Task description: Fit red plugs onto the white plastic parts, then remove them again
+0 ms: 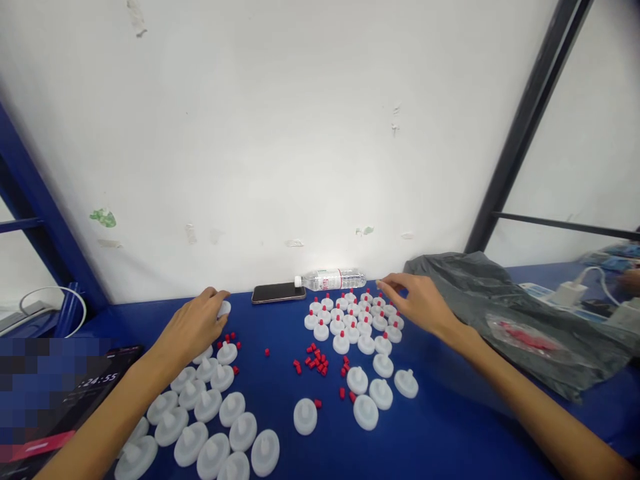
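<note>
My left hand [197, 325] is closed on a white round nozzle cap [225, 309], above the left group of similar white caps [208, 405] without red tips. My right hand [411, 301] reaches to the back right of the other group, white caps with red tips [351, 333]. Its thumb and forefinger close around a small red tip [380, 285]; what sits under it is partly hidden by the fingers. Loose red tips [316, 360] lie between the groups. Several bare white caps [381, 393] stand in front of the tipped ones, and one bare cap [305, 417] lies apart.
A clear plastic bottle [333, 279] lies along the wall beside a dark phone [278, 293]. At the right, a grey plastic bag [460, 300] carries a clear bag of red pieces [525, 335]. A larger phone [95, 387] showing a timer is at the left. Blue table [450, 427] underneath.
</note>
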`<control>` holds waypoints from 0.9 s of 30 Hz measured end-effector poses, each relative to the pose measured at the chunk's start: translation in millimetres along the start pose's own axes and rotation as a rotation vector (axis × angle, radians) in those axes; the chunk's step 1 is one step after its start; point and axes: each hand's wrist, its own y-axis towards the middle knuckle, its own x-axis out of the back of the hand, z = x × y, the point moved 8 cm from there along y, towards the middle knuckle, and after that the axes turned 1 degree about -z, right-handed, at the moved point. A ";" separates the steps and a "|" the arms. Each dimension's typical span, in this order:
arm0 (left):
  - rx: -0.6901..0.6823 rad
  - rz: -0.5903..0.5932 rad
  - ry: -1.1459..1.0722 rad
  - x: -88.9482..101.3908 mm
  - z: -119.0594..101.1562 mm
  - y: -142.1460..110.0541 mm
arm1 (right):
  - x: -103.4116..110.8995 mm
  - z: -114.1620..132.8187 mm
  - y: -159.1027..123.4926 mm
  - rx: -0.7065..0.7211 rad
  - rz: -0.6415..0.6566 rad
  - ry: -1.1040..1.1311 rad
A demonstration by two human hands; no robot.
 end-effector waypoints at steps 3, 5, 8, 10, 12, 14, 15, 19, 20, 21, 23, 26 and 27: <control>-0.061 -0.129 0.020 19.7 -21.7 -4.6 | -1.5 49.9 -16.3 0.290 0.038 0.169; -0.145 -0.243 0.037 33.6 -40.5 -10.4 | -12.1 78.8 -31.4 0.452 0.158 0.212; -0.278 -0.370 0.042 48.2 -66.3 -21.5 | -27.8 106.9 -52.7 0.623 0.317 0.209; -0.338 -0.418 0.048 52.7 -79.0 -28.1 | -35.8 113.2 -60.1 0.651 0.389 0.183; -0.380 -0.431 0.072 52.3 -89.3 -32.6 | -41.1 113.1 -62.3 0.640 0.429 0.148; -0.410 -0.434 0.112 49.5 -98.2 -35.9 | -44.4 109.8 -61.3 0.620 0.438 0.105; -0.422 -0.435 0.130 48.0 -102.3 -37.4 | -46.0 107.9 -60.5 0.613 0.440 0.088; -0.470 -0.439 0.134 46.4 -116.7 -43.3 | -52.8 102.6 -60.1 0.613 0.469 0.094; -0.483 -0.439 0.128 47.1 -119.8 -44.8 | -54.0 101.9 -60.3 0.611 0.476 0.098; -0.494 -0.437 0.126 47.8 -122.5 -46.2 | -54.8 101.4 -60.2 0.604 0.478 0.098; -0.509 -0.431 0.131 49.0 -126.4 -48.2 | -54.8 101.5 -59.7 0.590 0.476 0.090; -0.527 -0.418 0.135 48.7 -129.7 -49.7 | -54.0 105.5 -60.6 0.594 0.495 0.089; -0.535 -0.417 0.134 48.2 -130.5 -50.2 | -53.9 107.2 -61.1 0.599 0.507 0.093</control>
